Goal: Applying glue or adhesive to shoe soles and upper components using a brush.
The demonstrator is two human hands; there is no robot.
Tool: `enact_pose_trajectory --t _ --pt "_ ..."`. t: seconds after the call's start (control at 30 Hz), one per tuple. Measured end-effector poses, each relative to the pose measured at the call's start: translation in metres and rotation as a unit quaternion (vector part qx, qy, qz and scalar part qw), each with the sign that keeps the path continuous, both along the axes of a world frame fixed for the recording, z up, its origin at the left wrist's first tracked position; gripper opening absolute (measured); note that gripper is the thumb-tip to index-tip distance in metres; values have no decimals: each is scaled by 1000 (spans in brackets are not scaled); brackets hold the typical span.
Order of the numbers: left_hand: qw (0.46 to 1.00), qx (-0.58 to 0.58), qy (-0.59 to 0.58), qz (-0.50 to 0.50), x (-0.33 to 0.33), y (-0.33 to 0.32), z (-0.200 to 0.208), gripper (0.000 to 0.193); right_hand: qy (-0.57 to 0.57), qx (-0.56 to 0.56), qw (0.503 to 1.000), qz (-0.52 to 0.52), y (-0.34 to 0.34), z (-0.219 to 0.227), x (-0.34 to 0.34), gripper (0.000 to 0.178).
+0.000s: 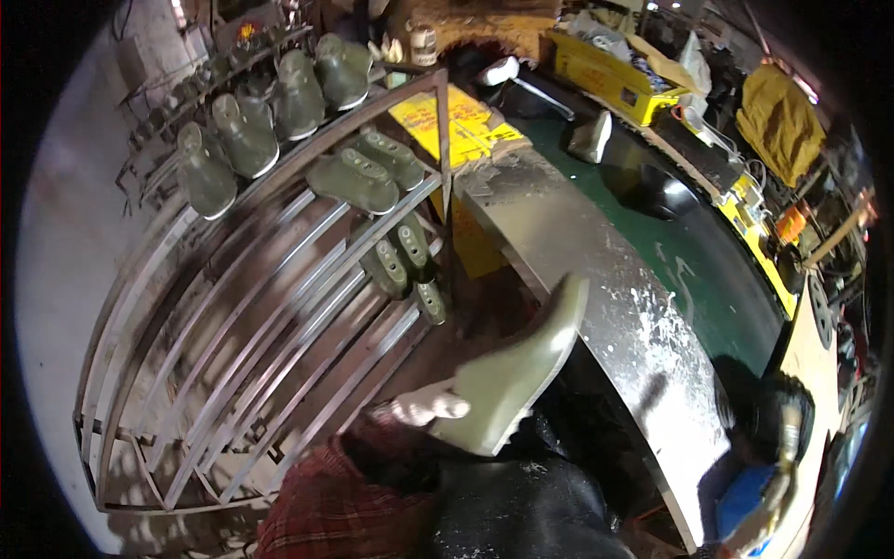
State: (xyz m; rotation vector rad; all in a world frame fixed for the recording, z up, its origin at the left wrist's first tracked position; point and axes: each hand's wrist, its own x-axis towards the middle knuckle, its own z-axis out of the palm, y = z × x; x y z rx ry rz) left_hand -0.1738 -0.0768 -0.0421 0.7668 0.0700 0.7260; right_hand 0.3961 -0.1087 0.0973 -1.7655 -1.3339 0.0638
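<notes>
Workshop wall [56, 307] runs along the left side of the head view, with a metal rack [307, 312] of parallel bars standing beside it. Olive-green shoes [352, 182] are placed on the rack's far end; further olive-green boots [244, 135] stand in a row along its outer side. To the right of the rack extends a long metal surface [605, 252], marked with white spatter toward its near end. Beyond the surface lies a dark green trough [717, 298] containing a black bowl [656, 193]; a yellow crate [610, 82] is positioned at the far side. The left grip [430, 406], in a pale glove, is closed on the upper end of an olive-green boot [507, 377]. This boot is held between rack and surface, tilted, toe up and to the right, pale sole facing right. At the lower right, the right grip [745, 538] is blurred beside a wooden-handled brush [790, 433]; its degree of closure cannot be determined.
</notes>
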Motion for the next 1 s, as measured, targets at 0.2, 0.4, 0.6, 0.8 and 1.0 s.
enact_pose_trajectory --t 0.2,0.4,0.6,0.8,1.0 --pt "996 -81 38 3 133 71 80 80 123 -162 960 -193 -105 17 130 60" --pt "990 -134 -8 -42 189 69 78 77 89 149 973 -155 -65 37 61 18" --pt "923 -356 143 41 167 48 21 90 -29 -55 985 -163 -64 19 94 23" --pt "926 -322 187 61 150 26 18 91 -9 106 986 -131 -96 19 89 19" --pt "930 -329 155 41 153 42 19 94 199 97 973 64 -46 37 -61 17"
